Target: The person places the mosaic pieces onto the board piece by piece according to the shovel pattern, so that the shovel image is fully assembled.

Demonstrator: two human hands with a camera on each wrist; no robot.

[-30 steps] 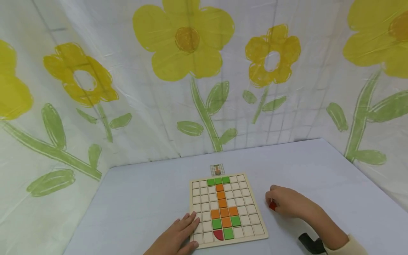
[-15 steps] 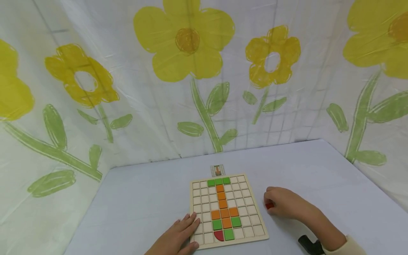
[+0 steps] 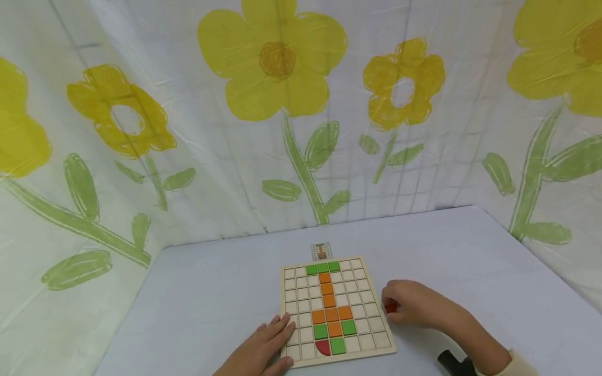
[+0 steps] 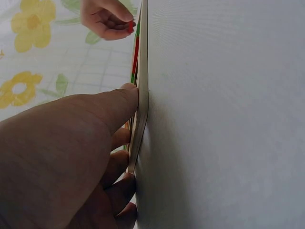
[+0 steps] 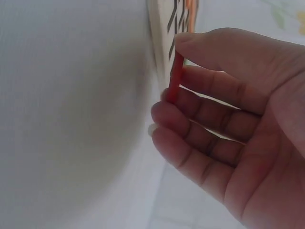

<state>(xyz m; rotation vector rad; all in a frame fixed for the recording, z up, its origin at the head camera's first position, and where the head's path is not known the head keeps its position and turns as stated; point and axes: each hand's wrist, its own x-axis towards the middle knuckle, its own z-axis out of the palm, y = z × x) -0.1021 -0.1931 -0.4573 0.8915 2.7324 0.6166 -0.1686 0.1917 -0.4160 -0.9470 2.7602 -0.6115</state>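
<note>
A square-celled wooden board (image 3: 369, 326) lies on the table, with green tiles (image 3: 337, 345), orange tiles (image 3: 332, 314) and one red quarter-round tile (image 3: 323, 347) set in its cells. Along the board's left edge rests my left hand (image 3: 263, 342), its fingers extended over the rim; the left wrist view shows the thumb (image 4: 119, 105) against the edge. Just right of the board, my right hand (image 3: 414, 305) pinches a red tile (image 5: 176, 78) between thumb and fingers. In the head view most of that tile is hidden by the fingers.
A small picture card (image 3: 321, 251) with a grid pattern lies behind the board's far edge. A white cloth (image 3: 211, 292) covers the table. Behind it hangs a flower-printed curtain (image 3: 235, 156). A black device (image 3: 453, 361) sits by the right wrist.
Holding the red tile, my right hand has moved left and slightly nearer, toward the board's right edge. The left hand and the tiles in the board have stayed put.
</note>
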